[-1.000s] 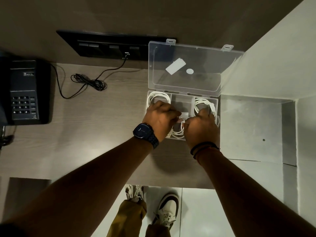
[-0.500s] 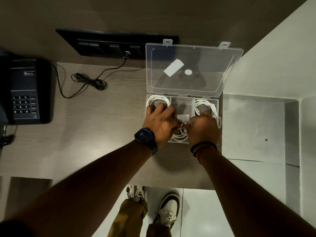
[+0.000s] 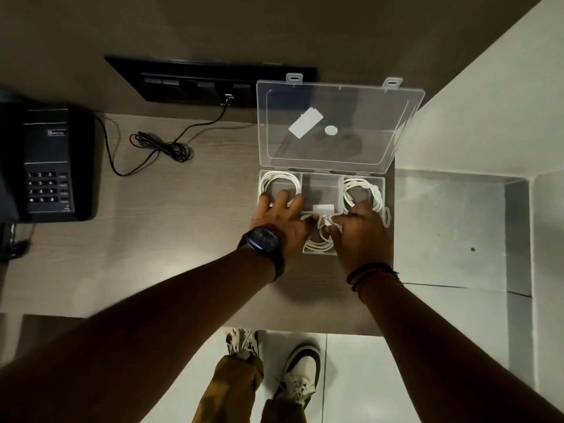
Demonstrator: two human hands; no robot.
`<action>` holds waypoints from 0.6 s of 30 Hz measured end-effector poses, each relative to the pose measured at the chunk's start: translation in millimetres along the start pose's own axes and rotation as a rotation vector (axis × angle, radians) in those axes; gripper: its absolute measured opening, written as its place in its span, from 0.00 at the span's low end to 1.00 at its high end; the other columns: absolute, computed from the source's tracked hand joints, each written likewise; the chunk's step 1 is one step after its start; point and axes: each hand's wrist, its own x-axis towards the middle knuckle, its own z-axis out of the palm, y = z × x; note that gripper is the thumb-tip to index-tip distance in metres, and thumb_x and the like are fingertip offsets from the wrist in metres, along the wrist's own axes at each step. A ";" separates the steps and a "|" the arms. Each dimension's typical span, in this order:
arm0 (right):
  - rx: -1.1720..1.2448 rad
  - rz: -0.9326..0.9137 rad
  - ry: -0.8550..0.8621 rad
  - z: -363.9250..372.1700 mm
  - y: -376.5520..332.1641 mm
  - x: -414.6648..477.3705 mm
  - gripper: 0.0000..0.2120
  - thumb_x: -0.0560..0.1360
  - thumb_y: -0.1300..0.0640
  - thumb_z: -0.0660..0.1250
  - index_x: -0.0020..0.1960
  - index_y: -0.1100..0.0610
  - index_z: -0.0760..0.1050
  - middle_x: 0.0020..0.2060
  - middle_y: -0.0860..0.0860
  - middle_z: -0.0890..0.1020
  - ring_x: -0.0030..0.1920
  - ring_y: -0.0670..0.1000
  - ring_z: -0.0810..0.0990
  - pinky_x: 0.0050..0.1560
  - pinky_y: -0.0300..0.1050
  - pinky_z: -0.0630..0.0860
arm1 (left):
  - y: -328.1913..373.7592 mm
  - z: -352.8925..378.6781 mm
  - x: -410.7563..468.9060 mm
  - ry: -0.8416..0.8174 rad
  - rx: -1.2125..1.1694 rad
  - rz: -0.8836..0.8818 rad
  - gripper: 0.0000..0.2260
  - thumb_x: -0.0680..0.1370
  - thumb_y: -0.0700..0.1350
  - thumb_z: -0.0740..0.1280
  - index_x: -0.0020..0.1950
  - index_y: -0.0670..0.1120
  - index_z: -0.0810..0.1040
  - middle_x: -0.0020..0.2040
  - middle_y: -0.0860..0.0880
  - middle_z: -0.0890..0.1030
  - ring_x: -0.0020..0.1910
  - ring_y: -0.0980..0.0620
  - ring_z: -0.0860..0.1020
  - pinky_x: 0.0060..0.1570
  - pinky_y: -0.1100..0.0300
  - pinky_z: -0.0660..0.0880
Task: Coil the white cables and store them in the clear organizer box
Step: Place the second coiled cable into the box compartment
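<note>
The clear organizer box (image 3: 321,187) stands on the wooden desk with its lid (image 3: 351,148) raised. One coiled white cable (image 3: 279,181) lies in the left compartment and another (image 3: 362,190) in the right. A third white cable (image 3: 317,245) with a white plug (image 3: 323,208) sits in the near middle compartment. My left hand (image 3: 280,219) rests with fingers spread over the left compartment, thumb beside the middle cable. My right hand (image 3: 361,235) pinches the middle cable's end just below the plug.
A black desk phone (image 3: 48,164) stands at the far left. A thin black cord (image 3: 164,146) runs from a black socket panel (image 3: 198,83) on the wall. The desk ends just right of the box; the tiled floor and my shoes (image 3: 302,374) are below.
My left hand has opened from a loose fist to spread fingers over the left compartment. My right hand has shifted slightly left onto the middle cable's end.
</note>
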 end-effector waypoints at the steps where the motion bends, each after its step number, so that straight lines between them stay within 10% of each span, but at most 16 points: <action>1: 0.005 0.003 -0.005 0.7 2.3 -1.0 0.12 0.77 0.51 0.62 0.50 0.57 0.80 0.52 0.54 0.76 0.50 0.54 0.76 0.43 0.42 0.69 | 0.3 -4.7 1.9 -0.026 0.033 0.011 0.19 0.75 0.58 0.60 0.66 0.60 0.68 0.64 0.46 0.66 0.63 0.41 0.59 0.63 0.41 0.57; 7: 0.116 0.102 -0.013 19.1 -1.7 0.6 0.12 0.76 0.50 0.61 0.51 0.57 0.77 0.49 0.50 0.76 0.46 0.48 0.71 0.36 0.35 0.55 | -7.2 -9.9 -1.5 0.161 -0.112 -0.138 0.08 0.72 0.53 0.68 0.49 0.55 0.83 0.55 0.50 0.77 0.59 0.44 0.67 0.57 0.46 0.63; 15: 0.193 -0.017 0.116 9.8 -3.0 -10.7 0.11 0.73 0.52 0.67 0.48 0.57 0.84 0.50 0.58 0.80 0.48 0.59 0.80 0.47 0.45 0.75 | -16.2 -6.6 3.3 0.186 -0.292 -0.137 0.12 0.71 0.57 0.69 0.49 0.52 0.83 0.54 0.47 0.77 0.57 0.42 0.71 0.55 0.46 0.69; 18: 0.456 0.105 0.372 -15.1 -8.2 0.3 0.15 0.71 0.51 0.68 0.52 0.59 0.82 0.49 0.58 0.82 0.49 0.59 0.81 0.50 0.42 0.73 | -34.3 -13.9 0.7 0.480 -0.572 -0.180 0.18 0.69 0.56 0.72 0.53 0.47 0.82 0.52 0.43 0.79 0.52 0.43 0.76 0.48 0.51 0.76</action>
